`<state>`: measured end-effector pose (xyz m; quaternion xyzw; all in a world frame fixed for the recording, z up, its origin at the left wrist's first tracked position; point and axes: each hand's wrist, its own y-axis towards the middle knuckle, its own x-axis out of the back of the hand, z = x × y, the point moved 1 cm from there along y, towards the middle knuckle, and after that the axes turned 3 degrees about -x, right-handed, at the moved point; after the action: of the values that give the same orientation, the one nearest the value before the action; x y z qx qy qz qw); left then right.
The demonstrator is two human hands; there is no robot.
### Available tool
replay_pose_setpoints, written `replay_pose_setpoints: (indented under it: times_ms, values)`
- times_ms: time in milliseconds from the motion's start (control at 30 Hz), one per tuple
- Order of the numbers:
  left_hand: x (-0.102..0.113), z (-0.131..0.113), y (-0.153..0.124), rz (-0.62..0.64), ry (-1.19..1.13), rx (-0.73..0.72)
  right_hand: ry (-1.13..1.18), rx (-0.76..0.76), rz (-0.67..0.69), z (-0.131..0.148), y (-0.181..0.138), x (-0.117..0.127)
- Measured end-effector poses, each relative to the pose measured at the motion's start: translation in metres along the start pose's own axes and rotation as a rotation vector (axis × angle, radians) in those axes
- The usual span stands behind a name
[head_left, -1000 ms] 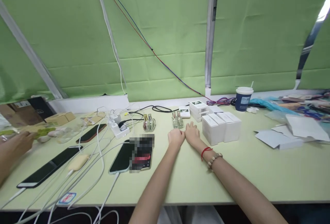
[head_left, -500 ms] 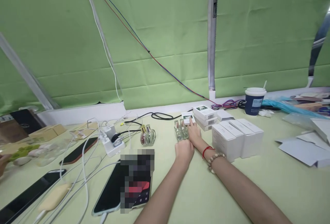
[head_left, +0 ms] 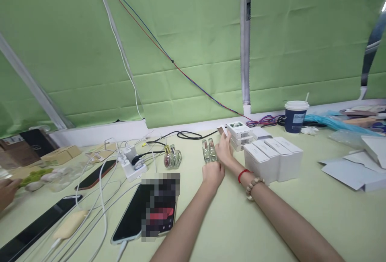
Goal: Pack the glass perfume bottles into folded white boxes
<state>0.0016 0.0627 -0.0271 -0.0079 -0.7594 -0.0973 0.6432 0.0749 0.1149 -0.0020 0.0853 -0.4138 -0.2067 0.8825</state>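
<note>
My right hand (head_left: 223, 148), with a red string and a beaded bracelet on its wrist, grips a small box (head_left: 222, 130) that is tilted up off the table. Most of that box is hidden behind my fingers. Just beside it, two clear glass bottles (head_left: 209, 150) with caps stand close together. My left hand (head_left: 212, 173) is closed in front of these bottles, its knuckles towards them; what its fingers hold, if anything, is hidden. Right of my right hand lies a stack of flat white boxes (head_left: 240, 134) with printed tops.
Upright white boxes (head_left: 273, 159) stand near my right forearm. More bottles (head_left: 172, 156), a power strip (head_left: 130, 164), cables and phones (head_left: 129, 213) lie to the left. A lidded cup (head_left: 296, 117) stands at the back right. Another person's hand (head_left: 8, 191) shows at the far left.
The small box lay flat under my right index finger; now it is gripped and tilted up. My left hand has barely moved. The other person's hand has come further into view.
</note>
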Motion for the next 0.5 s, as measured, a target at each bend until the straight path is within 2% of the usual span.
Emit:
replay_pose_setpoints:
  times_ms: [133,233,367,433,500]
  values:
    - [0.002,-0.002,-0.003,0.000,-0.010,-0.027,0.025,0.041,0.061,0.019,0.003,0.027]
    - [0.003,-0.005,-0.013,-0.059,-0.133,-0.042,0.013,0.123,0.088,0.030,0.006,0.053]
    - [0.002,-0.002,-0.029,-0.134,-0.328,-0.138,0.068,0.262,0.177,0.035,0.009,0.098]
    - [0.002,0.005,-0.031,-0.253,-0.473,-0.151,0.089,0.295,0.239,0.033,0.009,0.122]
    - [0.003,0.012,-0.029,-0.461,-0.599,-0.144,0.133,0.310,0.294,0.031,0.008,0.146]
